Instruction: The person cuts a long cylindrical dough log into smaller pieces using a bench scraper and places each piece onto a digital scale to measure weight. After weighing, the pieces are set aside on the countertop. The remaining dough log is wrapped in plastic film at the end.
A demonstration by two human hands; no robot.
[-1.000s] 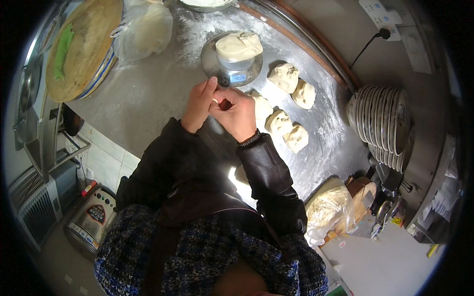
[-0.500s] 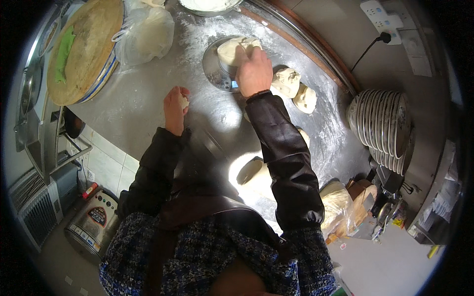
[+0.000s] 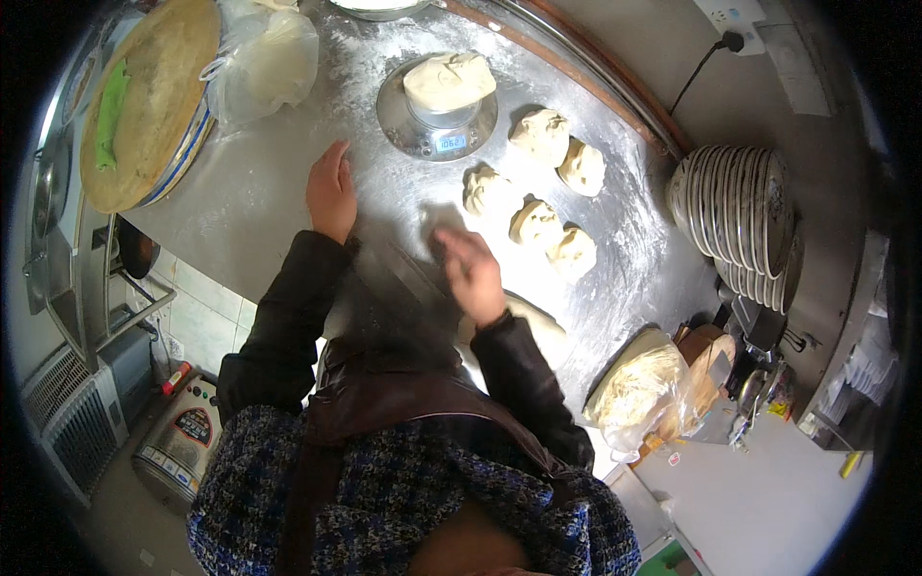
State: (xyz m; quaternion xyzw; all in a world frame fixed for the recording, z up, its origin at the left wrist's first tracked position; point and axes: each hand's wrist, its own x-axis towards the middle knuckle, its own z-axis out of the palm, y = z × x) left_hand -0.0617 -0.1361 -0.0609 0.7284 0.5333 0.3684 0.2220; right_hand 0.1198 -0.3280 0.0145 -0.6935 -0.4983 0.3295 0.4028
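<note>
A large lump of pale dough (image 3: pixel 449 83) rests on a round kitchen scale (image 3: pixel 403 130) with a lit blue display. My left hand (image 3: pixel 331 197) is left of the scale and below it, its fingers stretched out and no dough visible in it. Over the steel worktop, my right hand (image 3: pixel 471 276) has its fingers apart and holds nothing. Several smaller dough pieces lie to its right, including one piece (image 3: pixel 487 192) close by and another (image 3: pixel 541 137) beyond. Beside my right wrist is a bigger dough mass (image 3: pixel 538 329), partly hidden by my sleeve.
Flour dusts the steel worktop (image 3: pixel 634 245). Round wooden boards (image 3: pixel 158 86) and a tied plastic bag (image 3: pixel 274 67) sit at the far left. Stacked plates (image 3: pixel 735 211) stand at the right, above a plastic-wrapped bundle (image 3: pixel 639 389). A bowl (image 3: pixel 379 8) is at the far edge.
My right hand has let go of the dough on the scale and come back toward me. The bit of dough seen in my left hand no longer shows. The view has shifted slightly.
</note>
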